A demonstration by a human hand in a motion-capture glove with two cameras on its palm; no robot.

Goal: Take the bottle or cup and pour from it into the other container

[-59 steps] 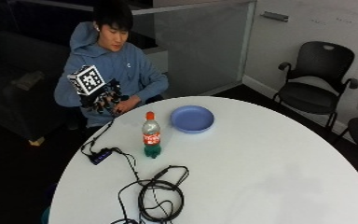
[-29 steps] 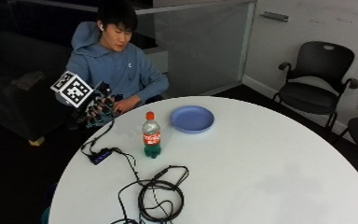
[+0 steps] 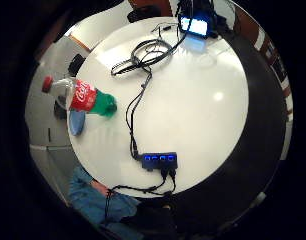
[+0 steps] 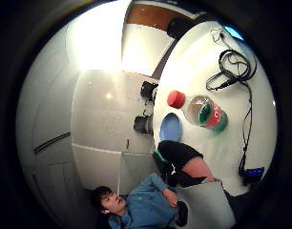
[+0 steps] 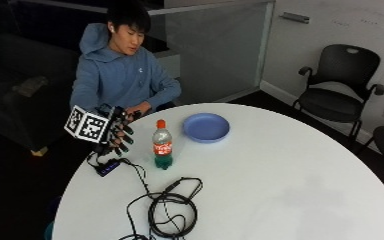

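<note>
A clear bottle [image 5: 162,146] with a red cap, red label and green bottom stands upright on the round white table [image 5: 278,180]. A blue bowl [image 5: 206,127] sits just behind it. My gloved right hand [image 5: 119,132] hovers left of the bottle, near the table's edge, fingers spread and holding nothing. A gap separates it from the bottle. The palm views show the bottle [image 3: 80,96] [image 4: 203,112] and the bowl [image 3: 77,122] [image 4: 170,128] from above.
A small hub with blue lights [image 5: 107,168] lies at the table's left edge under my hand, with a cable running to a coil of black cables [image 5: 169,207] at the front. Office chairs [image 5: 338,95] stand beyond the table.
My hand has come down from in front of the person's chest and moved toward the table, now level with the bottle. The bottle and bowl have not moved.
</note>
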